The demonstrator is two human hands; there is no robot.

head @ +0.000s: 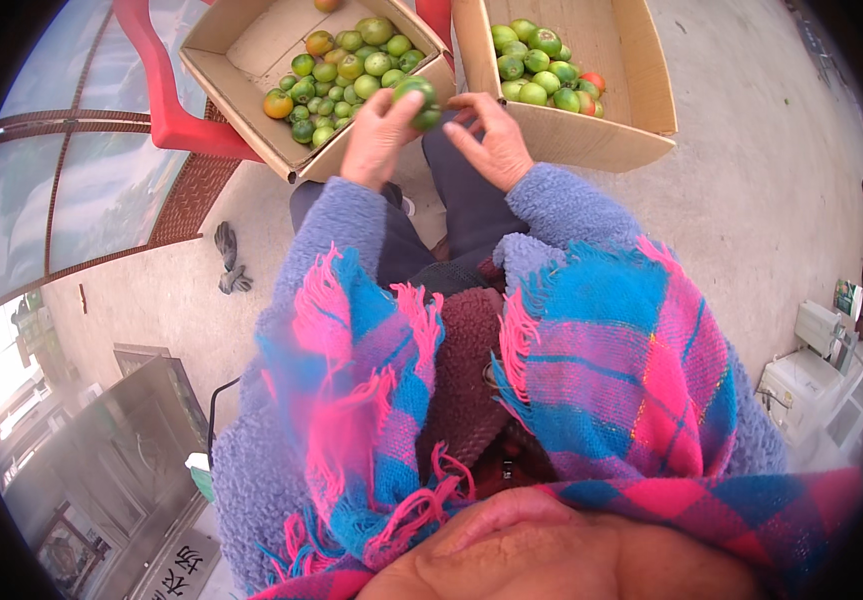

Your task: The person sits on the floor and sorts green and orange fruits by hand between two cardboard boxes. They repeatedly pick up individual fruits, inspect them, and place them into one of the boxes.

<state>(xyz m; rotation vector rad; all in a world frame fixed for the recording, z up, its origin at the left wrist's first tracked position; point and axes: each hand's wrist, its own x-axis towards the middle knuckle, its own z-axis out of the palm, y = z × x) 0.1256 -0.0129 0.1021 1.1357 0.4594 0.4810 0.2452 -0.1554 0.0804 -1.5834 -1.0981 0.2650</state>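
Between thumb and fingers, my left hand (pixel 380 139) holds a green tomato (pixel 418 102) above the near corner of the left cardboard box (pixel 244 142). My right hand (pixel 493 140) is just right of that tomato, its fingers apart and curled, with nothing seen in it. Green tomatoes (pixel 349 67) of mixed sizes, a few turning orange, lie in the left box. In the right cardboard box (pixel 589 139) there is a pile of larger green tomatoes (pixel 536 64) with some red ones at its right side.
A red plastic chair (pixel 176 112) is beside and behind the left box. Dark gloves (pixel 230 259) lie on the concrete floor to the left. My knees are below the boxes. A glass-topped woven table (pixel 63 127) stands at the far left, and white appliances (pixel 799 382) at the right.
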